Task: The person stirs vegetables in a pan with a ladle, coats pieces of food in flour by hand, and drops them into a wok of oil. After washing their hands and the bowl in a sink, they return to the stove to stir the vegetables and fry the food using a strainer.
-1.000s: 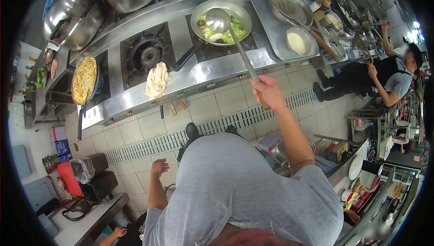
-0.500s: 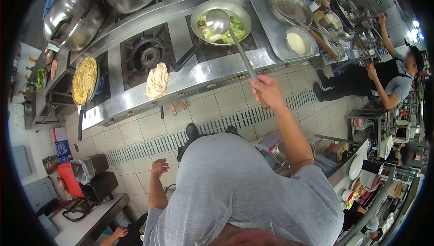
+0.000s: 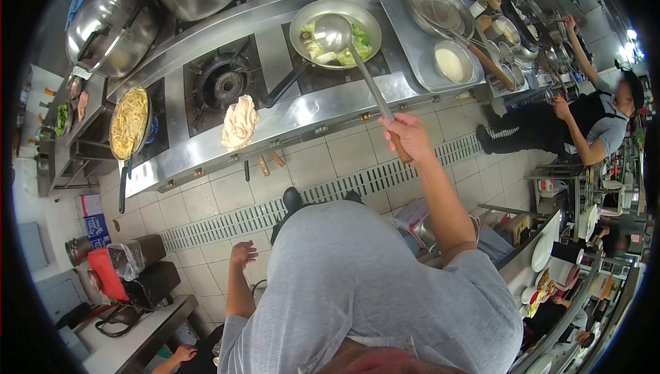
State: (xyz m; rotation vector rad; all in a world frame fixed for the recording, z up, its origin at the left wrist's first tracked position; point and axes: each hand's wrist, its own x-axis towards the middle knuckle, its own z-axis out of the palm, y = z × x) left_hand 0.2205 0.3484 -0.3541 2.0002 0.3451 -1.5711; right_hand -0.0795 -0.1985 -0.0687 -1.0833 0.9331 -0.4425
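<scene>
Head view, right fingers [image 3: 404, 126]: wrapped round ladle [image 3: 371, 82] by its handle
Left fingers [image 3: 249, 251]: loosely open, nothing held
Ladle bowl: over greens [image 3: 360, 38] inside pan [image 3: 371, 16]
Technique: low, gentle sweeps probably limit spill

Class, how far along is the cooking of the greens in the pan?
Done: the greens are in the pan. In hand: the right hand holds the ladle, its bowl over them. Remaining: probably taking them out, as they sit in the pan; I cannot tell whether they are cooked through.
</scene>
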